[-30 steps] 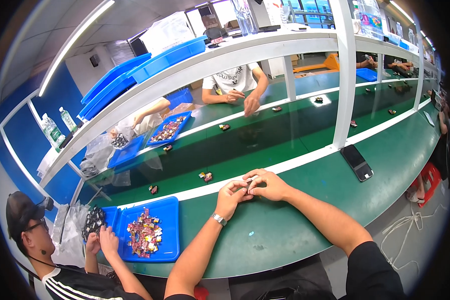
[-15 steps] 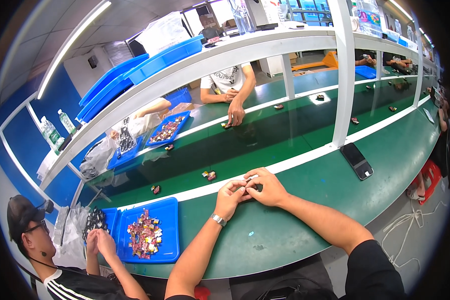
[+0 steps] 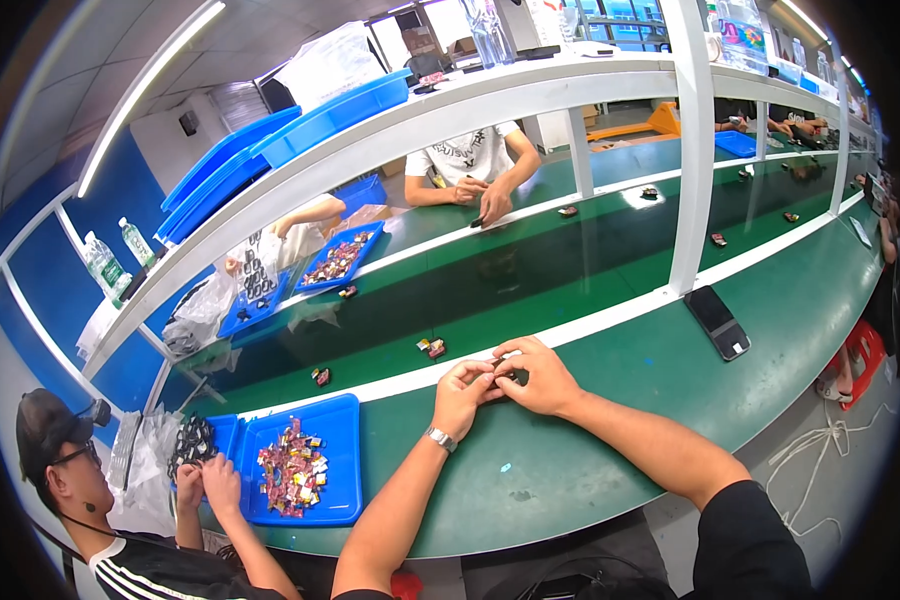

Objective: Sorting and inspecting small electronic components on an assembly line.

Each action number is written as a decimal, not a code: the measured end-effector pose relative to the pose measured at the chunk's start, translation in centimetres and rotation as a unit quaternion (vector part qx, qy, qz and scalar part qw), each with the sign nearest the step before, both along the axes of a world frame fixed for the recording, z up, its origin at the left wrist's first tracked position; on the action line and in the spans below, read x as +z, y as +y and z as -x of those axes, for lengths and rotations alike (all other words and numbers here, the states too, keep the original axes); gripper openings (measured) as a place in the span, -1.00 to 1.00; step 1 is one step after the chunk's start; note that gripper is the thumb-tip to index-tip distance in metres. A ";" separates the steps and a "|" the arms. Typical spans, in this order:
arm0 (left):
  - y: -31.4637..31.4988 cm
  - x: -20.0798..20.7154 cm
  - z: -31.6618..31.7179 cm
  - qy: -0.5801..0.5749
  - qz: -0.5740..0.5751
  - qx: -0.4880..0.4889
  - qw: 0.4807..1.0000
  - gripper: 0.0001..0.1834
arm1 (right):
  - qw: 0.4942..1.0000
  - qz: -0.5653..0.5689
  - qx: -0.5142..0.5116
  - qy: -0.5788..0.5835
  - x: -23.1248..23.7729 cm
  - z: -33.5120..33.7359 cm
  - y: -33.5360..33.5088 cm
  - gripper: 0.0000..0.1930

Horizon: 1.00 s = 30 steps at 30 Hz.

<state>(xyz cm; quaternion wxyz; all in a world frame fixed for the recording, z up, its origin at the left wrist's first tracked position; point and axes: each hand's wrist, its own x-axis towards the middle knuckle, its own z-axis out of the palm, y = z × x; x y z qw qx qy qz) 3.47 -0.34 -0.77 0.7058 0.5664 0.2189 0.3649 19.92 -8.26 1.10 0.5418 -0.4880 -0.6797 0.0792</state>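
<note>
My left hand (image 3: 460, 395) and my right hand (image 3: 537, 378) meet over the near edge of the conveyor, fingertips pinched together. Between them is a small dark piece (image 3: 505, 373), mostly covered by the fingers, so its kind cannot be made out. On the green belt (image 3: 560, 285) just beyond my hands lies a small cluster of red, yellow and black parts (image 3: 431, 347). A similar part (image 3: 320, 376) sits farther left. A black phone (image 3: 717, 322) rests on the green tabletop to the right of my hands.
At left, a blue tray (image 3: 348, 470) holds many small red and yellow parts, beside a co-worker's hands (image 3: 207, 483). Across the belt another person's hands (image 3: 488, 200) handle something small. A white post (image 3: 692, 150) and overhead shelf (image 3: 440, 105) stand beyond my hands.
The person across has drawn a hand back from the belt. Parts on the belt have shifted slightly rightward. The co-worker at left has moved their fingers; my hands keep nearly the same pose.
</note>
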 end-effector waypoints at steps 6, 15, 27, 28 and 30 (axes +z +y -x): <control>0.0 0.1 0.1 -0.003 0.005 -0.006 1.000 -0.82 | 0.997 0.006 -0.066 -0.029 -0.3 0.4 -0.1 -0.92; 0.1 0.2 0.5 -0.013 0.018 -0.010 1.000 -0.81 | 0.994 -0.020 -0.084 -0.065 -0.3 1.0 -0.1 -0.92; 0.6 0.1 1.8 -0.018 0.021 -0.008 1.000 -0.83 | 0.995 -0.026 -0.070 -0.062 -0.7 2.4 0.4 -0.88; 0.7 0.2 2.1 -0.018 0.020 -0.009 1.000 -0.83 | 0.997 -0.020 -0.063 -0.052 -0.8 2.7 0.5 -0.89; 0.8 0.0 2.6 -0.019 0.019 -0.009 1.000 -0.83 | 0.998 -0.014 -0.054 -0.042 -0.9 3.1 0.6 -0.91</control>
